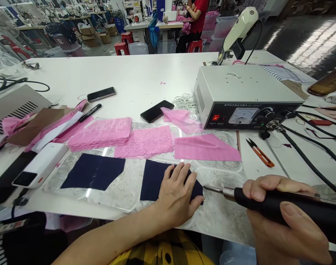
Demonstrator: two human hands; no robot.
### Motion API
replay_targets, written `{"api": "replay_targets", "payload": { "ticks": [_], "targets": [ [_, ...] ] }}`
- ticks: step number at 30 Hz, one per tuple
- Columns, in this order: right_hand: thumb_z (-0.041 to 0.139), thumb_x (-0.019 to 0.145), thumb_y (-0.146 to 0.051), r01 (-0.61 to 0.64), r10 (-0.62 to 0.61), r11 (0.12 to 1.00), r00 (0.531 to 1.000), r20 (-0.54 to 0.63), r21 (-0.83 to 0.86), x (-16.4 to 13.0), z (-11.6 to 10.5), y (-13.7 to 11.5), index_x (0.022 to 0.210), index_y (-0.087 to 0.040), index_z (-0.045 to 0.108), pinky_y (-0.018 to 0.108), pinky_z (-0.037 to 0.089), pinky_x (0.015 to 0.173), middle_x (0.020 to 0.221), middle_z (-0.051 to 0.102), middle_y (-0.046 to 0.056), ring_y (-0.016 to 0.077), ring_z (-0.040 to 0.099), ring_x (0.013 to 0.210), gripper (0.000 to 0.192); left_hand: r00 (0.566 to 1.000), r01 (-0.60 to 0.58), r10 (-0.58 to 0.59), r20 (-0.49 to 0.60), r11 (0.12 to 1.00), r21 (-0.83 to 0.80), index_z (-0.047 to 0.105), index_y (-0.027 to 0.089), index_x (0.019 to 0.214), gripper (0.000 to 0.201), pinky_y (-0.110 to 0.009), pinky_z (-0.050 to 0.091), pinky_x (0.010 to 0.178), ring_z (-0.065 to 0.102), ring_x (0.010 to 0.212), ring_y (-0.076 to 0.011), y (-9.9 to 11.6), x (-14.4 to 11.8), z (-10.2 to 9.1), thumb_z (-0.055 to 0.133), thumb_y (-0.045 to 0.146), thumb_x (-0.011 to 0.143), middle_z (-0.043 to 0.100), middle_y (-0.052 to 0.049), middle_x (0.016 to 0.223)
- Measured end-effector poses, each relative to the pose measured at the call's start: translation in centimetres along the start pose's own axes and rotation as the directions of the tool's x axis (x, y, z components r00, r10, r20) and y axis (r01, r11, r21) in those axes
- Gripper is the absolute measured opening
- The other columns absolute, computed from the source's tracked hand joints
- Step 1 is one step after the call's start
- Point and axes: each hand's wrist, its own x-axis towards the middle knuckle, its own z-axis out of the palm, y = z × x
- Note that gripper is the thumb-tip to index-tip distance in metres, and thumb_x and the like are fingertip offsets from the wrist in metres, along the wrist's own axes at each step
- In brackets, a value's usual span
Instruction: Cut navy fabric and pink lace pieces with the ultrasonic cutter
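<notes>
While the left hand [175,193] lies flat with fingers spread on a navy fabric piece [157,180], pressing it down near the front edge of the white worktop [135,79], the right hand [281,217] is wrapped in a closed grip around the black handle of a cutting wand [267,202]. Its thin metal tip points left and sits just beside the right edge of the navy piece — whether it touches the cloth cannot be told.

The fabric rests on a clear, scuffed plastic sheet [121,193]. A second navy piece [93,172] lies to its left on the same sheet. Behind them sit a stack of pink lace [101,133], a single lace strip [146,141] and a plain pink panel [205,148]. Farther back, toward the right edge, stands a grey control box [240,94] with a dial, and orange thread snips [260,152] lie in front of it. Two phones [156,110] lie mid-worktop.

To do this well, the judgement is: keep the flat hand firm so the cloth cannot creep, keep its fingertips clear of the tip's path, and draw the wand steadily along the edge — no pausing in one spot.
</notes>
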Motion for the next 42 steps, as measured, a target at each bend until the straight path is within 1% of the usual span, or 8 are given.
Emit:
{"api": "replay_targets", "payload": {
  "ticks": [10,12,14,17,20,25,32,42],
  "targets": [
    [0.059,0.059,-0.023,0.001,-0.001,1.000,0.999,0.045,0.000,-0.1,0.3,0.2,0.076,-0.022,0.059,0.033,0.044,0.047,0.073,0.053,0.001,0.0127,0.046,0.052,0.017,0.999,0.000,-0.001,-0.032,0.999,-0.036,0.056,0.011,0.121,0.054,-0.055,0.039,0.102,0.049,0.126,-0.0360,-0.1,0.1,0.0,0.064,0.048,0.082,0.055,-0.019,0.133],
    [0.060,0.059,-0.023,0.001,-0.001,1.000,0.999,0.034,0.005,-0.1,0.2,0.1,0.076,-0.022,0.058,0.032,0.044,0.047,0.073,0.053,0.001,0.0123,0.046,0.052,0.017,0.997,-0.042,0.037,-0.073,0.997,-0.068,0.058,0.013,0.116,0.044,-0.052,0.040,0.101,0.053,0.122,-0.0325,-0.1,0.0,-0.4,0.062,0.043,0.085,0.059,-0.017,0.128],
    [0.060,0.058,-0.023,0.005,-0.005,1.000,1.000,0.019,0.015,0.0,0.2,0.0,0.075,-0.021,0.057,0.031,0.044,0.046,0.072,0.053,-0.001,0.0116,0.045,0.052,0.017,0.987,-0.135,0.123,-0.108,0.985,-0.112,0.061,0.015,0.106,0.026,-0.046,0.040,0.102,0.058,0.112,-0.0250,0.0,-0.3,-1.0,0.058,0.034,0.089,0.065,-0.012,0.115],
    [0.062,0.057,-0.022,0.003,-0.003,1.000,1.000,0.011,0.024,0.3,0.0,-0.2,0.073,-0.021,0.056,0.029,0.044,0.044,0.070,0.053,-0.002,0.0105,0.044,0.049,0.017,0.963,-0.264,0.252,-0.094,0.954,-0.142,0.062,0.016,0.099,0.015,-0.040,0.040,0.103,0.061,0.100,-0.0174,0.1,-0.9,-1.6,0.052,0.024,0.093,0.068,-0.006,0.099],
    [0.065,0.058,-0.024,-0.013,0.012,1.000,0.999,0.031,0.023,0.3,0.0,-0.3,0.070,-0.021,0.055,0.029,0.044,0.043,0.070,0.053,-0.003,0.0103,0.045,0.049,0.016,0.951,-0.311,0.307,-0.046,0.943,-0.123,0.062,0.014,0.106,0.020,-0.042,0.039,0.104,0.060,0.105,-0.0190,0.1,-1.6,-1.6,0.051,0.025,0.094,0.068,-0.008,0.105],
    [0.067,0.058,-0.024,-0.035,0.034,0.999,0.999,0.007,0.014,0.1,0.2,-0.3,0.073,-0.022,0.055,0.029,0.044,0.045,0.071,0.051,-0.003,0.0100,0.045,0.049,0.019,0.945,-0.325,0.328,0.007,0.941,-0.097,0.061,0.013,0.111,0.027,-0.046,0.039,0.105,0.058,0.112,-0.0226,0.0,-1.9,-1.1,0.051,0.032,0.095,0.066,-0.010,0.113],
    [0.068,0.060,-0.027,-0.016,0.016,1.000,0.999,0.038,0.009,0.0,0.0,0.0,0.074,-0.021,0.055,0.030,0.043,0.044,0.071,0.052,-0.003,0.0106,0.045,0.049,0.020,0.926,-0.376,0.375,-0.036,0.923,-0.079,0.062,0.013,0.114,0.030,-0.042,0.041,0.103,0.057,0.115,-0.0220,-0.2,-2.1,-0.8,0.050,0.033,0.096,0.065,-0.010,0.122],
    [0.069,0.060,-0.026,-0.011,0.010,1.000,0.998,0.054,0.011,0.0,0.4,-0.1,0.074,-0.020,0.056,0.030,0.043,0.044,0.070,0.055,-0.002,0.0114,0.046,0.049,0.019,0.920,-0.393,0.392,-0.022,0.918,-0.051,0.063,0.014,0.112,0.031,-0.043,0.043,0.100,0.058,0.113,-0.0226,-0.2,-2.1,-0.7,0.051,0.036,0.095,0.066,-0.009,0.121]
  ]
}}
